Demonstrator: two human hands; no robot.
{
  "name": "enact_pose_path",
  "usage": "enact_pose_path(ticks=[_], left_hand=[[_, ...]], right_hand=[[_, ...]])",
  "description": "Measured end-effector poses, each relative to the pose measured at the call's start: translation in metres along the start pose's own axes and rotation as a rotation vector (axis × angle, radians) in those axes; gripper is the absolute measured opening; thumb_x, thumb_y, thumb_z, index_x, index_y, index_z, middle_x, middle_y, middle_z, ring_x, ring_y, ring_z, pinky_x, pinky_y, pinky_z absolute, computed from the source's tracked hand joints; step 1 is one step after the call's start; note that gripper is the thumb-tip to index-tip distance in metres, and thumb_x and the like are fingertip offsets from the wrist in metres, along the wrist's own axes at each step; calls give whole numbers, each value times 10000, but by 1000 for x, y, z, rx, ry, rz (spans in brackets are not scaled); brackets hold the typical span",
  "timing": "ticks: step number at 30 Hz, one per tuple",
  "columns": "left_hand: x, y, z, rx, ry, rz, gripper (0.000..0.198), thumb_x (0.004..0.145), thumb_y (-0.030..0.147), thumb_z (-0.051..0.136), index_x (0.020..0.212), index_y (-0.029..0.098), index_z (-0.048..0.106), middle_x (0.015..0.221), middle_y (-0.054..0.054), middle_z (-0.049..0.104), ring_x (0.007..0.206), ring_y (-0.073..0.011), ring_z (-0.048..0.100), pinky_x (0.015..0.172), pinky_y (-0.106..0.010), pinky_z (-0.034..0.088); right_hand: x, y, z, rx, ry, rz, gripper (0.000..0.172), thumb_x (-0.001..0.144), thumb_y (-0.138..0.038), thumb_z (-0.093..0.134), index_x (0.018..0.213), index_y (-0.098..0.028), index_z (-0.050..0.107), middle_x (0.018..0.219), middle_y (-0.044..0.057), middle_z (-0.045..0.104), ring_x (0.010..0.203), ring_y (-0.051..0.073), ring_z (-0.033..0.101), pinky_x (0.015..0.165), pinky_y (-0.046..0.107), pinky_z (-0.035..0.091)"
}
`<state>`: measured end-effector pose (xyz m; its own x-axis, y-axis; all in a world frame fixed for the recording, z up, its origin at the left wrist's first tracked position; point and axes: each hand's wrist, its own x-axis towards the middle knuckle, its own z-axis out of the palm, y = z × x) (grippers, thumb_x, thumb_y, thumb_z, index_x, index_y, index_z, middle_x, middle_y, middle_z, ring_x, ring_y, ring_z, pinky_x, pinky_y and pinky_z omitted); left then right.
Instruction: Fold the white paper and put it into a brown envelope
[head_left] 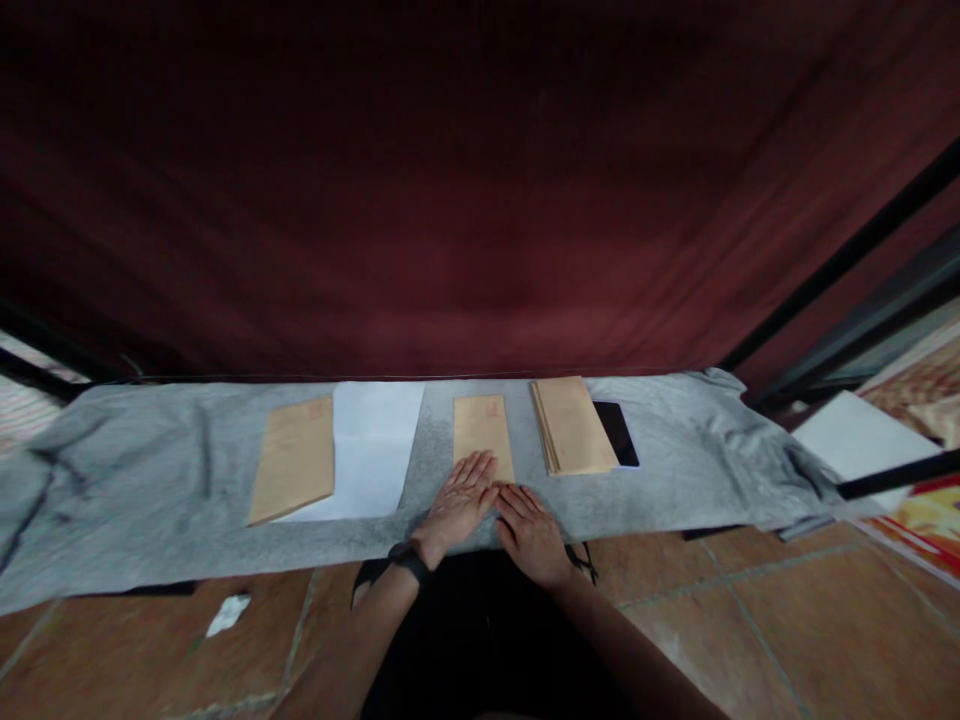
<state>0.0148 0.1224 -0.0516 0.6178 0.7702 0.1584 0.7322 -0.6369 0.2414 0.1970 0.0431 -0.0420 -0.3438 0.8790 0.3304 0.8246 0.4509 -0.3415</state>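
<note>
A brown paper envelope point(481, 425) with a faint red print at its top lies flat in front of me. On its lower left part rests my left hand point(461, 497), flat with the fingers stretched out. My right hand point(531, 530) lies flat at the envelope's lower right edge, its fingertips close to the left thumb. Neither hand grips anything. Right of them lies a stack of brown envelopes point(574, 428). To the left, another brown envelope point(294, 462) partly covers white paper point(375, 445).
Grey cloth point(180, 480) covers the long narrow surface. A dark phone point(618, 434) sits partly under the envelope stack. A dark red curtain point(465, 200) hangs behind. Crumpled white paper point(228, 614) lies on the tiled floor point(750, 610), and a white board point(862, 440) stands at right.
</note>
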Motion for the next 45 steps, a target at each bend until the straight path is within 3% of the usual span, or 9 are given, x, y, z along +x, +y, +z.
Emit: enact_pose_path(ticks=[4,9,13,20,26,29,34,40,45], left_hand=[[-23,7,-6,-16,11,25,538,1039,420,322,1532,207,348,1595,-76,365,1478,-196,318,1217,-425,283],[-37,10,-11,-77,79,-11,441,1028,295,375,1451,211,469,1505,-70,507,1408,-173,438,1173,-394,381],[-40,11,-14,-133,135,-82,365,1024,305,407,1312,189,598,1406,-77,606,1324,-192,538,1128,-396,444],[-39,15,-20,-237,235,-147,326,1027,292,403,1186,205,674,1281,-64,690,1210,-194,626,1061,-396,507],[-36,16,-18,-280,290,-221,285,1004,266,442,1103,235,707,1221,-47,718,1148,-202,661,1023,-399,532],[-35,15,-13,-302,309,-238,273,998,257,457,1110,236,704,1211,-45,720,1135,-195,666,1013,-387,537],[-35,12,-7,-306,336,-257,277,987,226,464,1151,230,688,1196,-50,723,1134,-192,664,1014,-377,534],[-38,14,-11,-246,294,-215,297,1001,217,424,1145,215,684,1234,-58,707,1167,-189,645,1030,-372,526],[-46,16,-14,-107,221,-102,363,974,171,423,1271,208,629,1361,-70,638,1289,-201,568,1090,-404,483]], right_hand=[[1,0,0,18,14,-2,443,960,-198,489,1399,-217,549,1435,65,576,1339,205,515,1166,448,383],[3,1,0,26,2,19,437,979,-190,462,1404,-251,544,1447,40,565,1328,197,524,1161,446,380],[3,1,0,21,1,32,410,996,-202,457,1389,-256,559,1440,34,571,1319,187,528,1148,421,385],[8,2,7,104,69,97,346,988,-178,480,1286,-255,638,1342,36,648,1220,188,589,1075,391,424],[9,1,8,85,113,139,400,990,-171,452,1367,-237,569,1340,56,645,1198,203,594,1020,391,458],[4,-5,7,63,139,80,437,996,-169,422,1420,-202,522,1448,77,557,1324,222,506,1098,431,417],[-2,-20,11,-1,49,-49,468,997,-207,441,1464,-185,478,1479,67,529,1383,218,455,1183,447,343],[0,-30,17,-65,26,-34,476,1007,-280,483,1471,-176,469,1474,80,533,1358,213,489,1189,431,337],[-1,-32,16,-68,41,1,453,1014,-287,474,1455,-186,489,1474,67,533,1357,221,490,1198,451,308]])
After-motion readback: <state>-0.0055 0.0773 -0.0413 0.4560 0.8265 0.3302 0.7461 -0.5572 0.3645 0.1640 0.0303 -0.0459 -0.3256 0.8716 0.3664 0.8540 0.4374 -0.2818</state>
